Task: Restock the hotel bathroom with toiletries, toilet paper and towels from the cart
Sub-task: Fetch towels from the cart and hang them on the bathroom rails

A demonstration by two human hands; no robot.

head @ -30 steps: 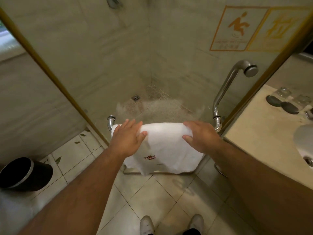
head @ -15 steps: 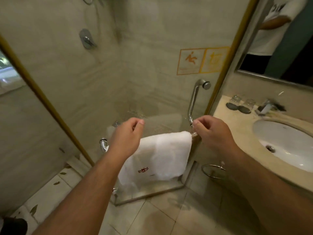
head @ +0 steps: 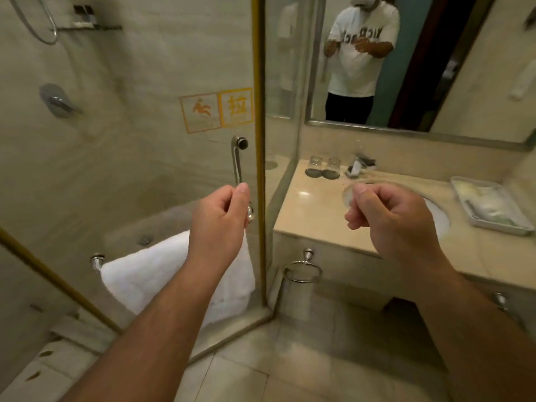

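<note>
Towel (head: 150, 274) hangs folded over the rail (head: 97, 261) on the glass door, directly below the door handle (head: 237, 161). Left hand (head: 220, 219) is up in front of the handle's lower end. Right hand (head: 397, 221) is well right of the handle, over the worktop (head: 307, 216). On both hands the fingers are curled in with the thumb on the forefinger, and we see nothing between them.

We judge the towel soft, light and limp, with thick pile. It is neither slippery nor fragile, but will sag wherever unsupported. Best hold is along the top fold, one hand toward each end. Tugging a hanging corner risks dragging it off the smooth rail.
</note>
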